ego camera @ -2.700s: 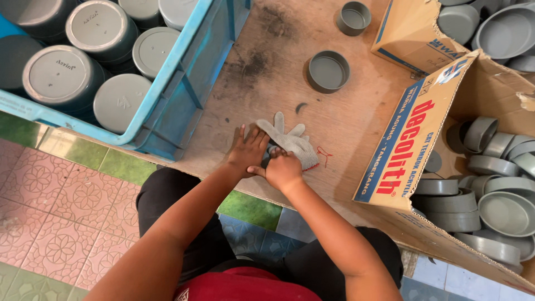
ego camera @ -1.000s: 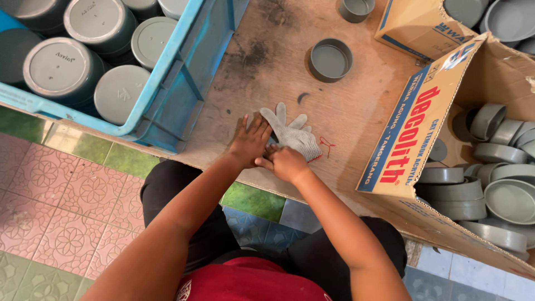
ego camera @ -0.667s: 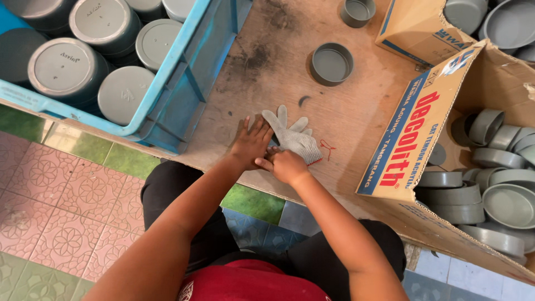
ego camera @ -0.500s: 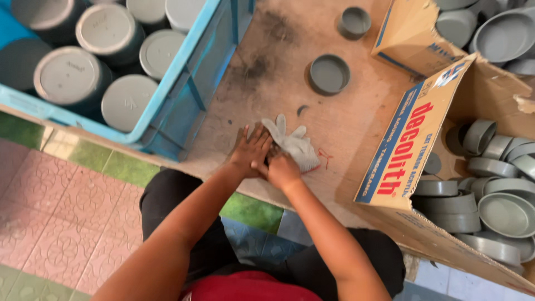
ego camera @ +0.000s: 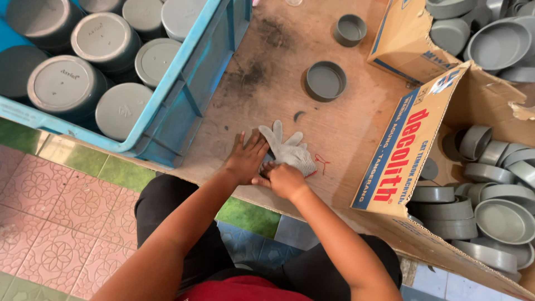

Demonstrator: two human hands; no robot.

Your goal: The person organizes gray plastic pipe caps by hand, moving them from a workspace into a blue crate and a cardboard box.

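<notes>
head view: left hand (ego camera: 246,160) lies flat and spread on the wooden board (ego camera: 267,72), touching the grey work glove (ego camera: 290,152). right hand (ego camera: 283,179) is curled just beside the glove's cuff; its grip is hidden. a tug could slide the glove off the board's near edge.
</notes>
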